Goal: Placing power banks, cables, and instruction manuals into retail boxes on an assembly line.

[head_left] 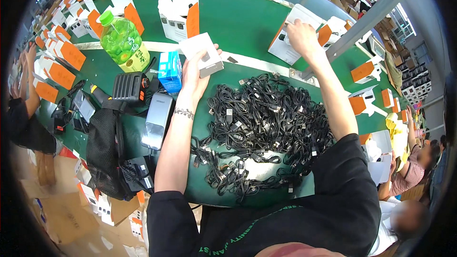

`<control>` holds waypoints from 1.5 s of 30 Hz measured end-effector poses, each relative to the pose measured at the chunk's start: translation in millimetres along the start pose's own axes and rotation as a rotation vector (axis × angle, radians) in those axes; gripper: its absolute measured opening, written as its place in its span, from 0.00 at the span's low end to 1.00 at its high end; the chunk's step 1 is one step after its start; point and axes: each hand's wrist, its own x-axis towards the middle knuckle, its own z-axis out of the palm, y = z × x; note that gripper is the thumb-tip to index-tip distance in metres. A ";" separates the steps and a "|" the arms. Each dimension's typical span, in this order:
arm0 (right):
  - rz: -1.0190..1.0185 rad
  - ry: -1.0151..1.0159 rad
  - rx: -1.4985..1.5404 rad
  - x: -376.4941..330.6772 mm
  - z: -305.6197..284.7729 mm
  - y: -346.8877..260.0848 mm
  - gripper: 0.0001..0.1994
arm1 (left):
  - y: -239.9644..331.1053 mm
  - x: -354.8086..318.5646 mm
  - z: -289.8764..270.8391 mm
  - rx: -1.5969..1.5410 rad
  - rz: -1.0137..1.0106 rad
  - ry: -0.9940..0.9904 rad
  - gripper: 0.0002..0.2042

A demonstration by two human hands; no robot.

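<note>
My left hand [193, 74] is closed round a small white box [200, 50] and holds it up over the green table. My right hand [301, 35] reaches far right to a white and orange carton [284, 47] with its lid flap up. Its fingers are bent together at the carton's opening; what they pinch is hidden. Between my forearms lies a large heap of coiled black cables [266, 119] with metal plugs. A small blue box [170, 72] stands just left of my left hand.
A green-capped drink bottle [124, 42], a black radio-like device [129, 87], a grey power bank [157, 120] and a black mesh bag [102, 147] stand left. More open cartons [178, 14] line the conveyor. A metal post [354, 26] rises at right. Other people work on both sides.
</note>
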 end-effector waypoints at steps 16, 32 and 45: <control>-0.102 0.287 0.310 -11.9 38.8 9.9 0.28 | 1.2 -0.2 7.3 0.018 -0.015 0.036 0.23; -0.234 0.456 0.844 -15.1 -56.0 -63.2 0.18 | -0.2 -10.1 6.5 0.203 -0.148 -0.154 0.27; -0.052 0.184 0.924 15.1 -71.5 -60.2 0.09 | -2.4 -6.7 6.4 0.066 -0.087 -0.097 0.23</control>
